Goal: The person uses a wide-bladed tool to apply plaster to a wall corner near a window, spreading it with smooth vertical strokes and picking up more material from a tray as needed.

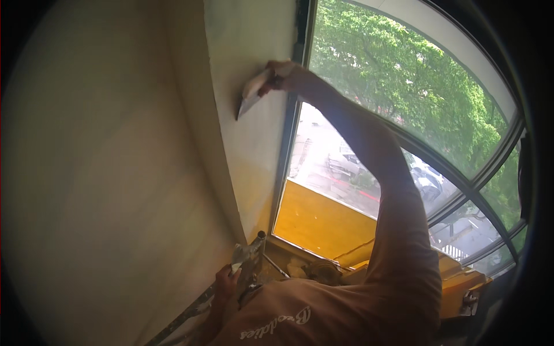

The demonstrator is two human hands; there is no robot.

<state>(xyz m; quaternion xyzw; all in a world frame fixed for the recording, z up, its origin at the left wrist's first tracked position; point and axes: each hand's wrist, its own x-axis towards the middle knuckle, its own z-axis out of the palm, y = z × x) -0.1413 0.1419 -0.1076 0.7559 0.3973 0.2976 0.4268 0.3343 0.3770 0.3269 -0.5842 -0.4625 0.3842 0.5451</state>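
Note:
My right hand (283,76) is raised to the narrow wall strip (254,138) beside the window. Its fingers are wrapped round a wide putty knife (251,97), whose blade is tilted with its lower edge at the pale wall surface. Down at the lower middle, my left hand (227,281) is closed, next to a putty-stained metal piece (251,258) and a tube end. A small whitish bit shows at its fingers. What exactly this hand grips is too dim to make out.
A large plain wall (109,173) fills the left, meeting the strip at a corner edge. A dark-framed window (398,69) takes up the right, with trees outside. A long stained metal bar (184,314) runs along the lower left. Yellow boards (323,219) and clutter lie below the window.

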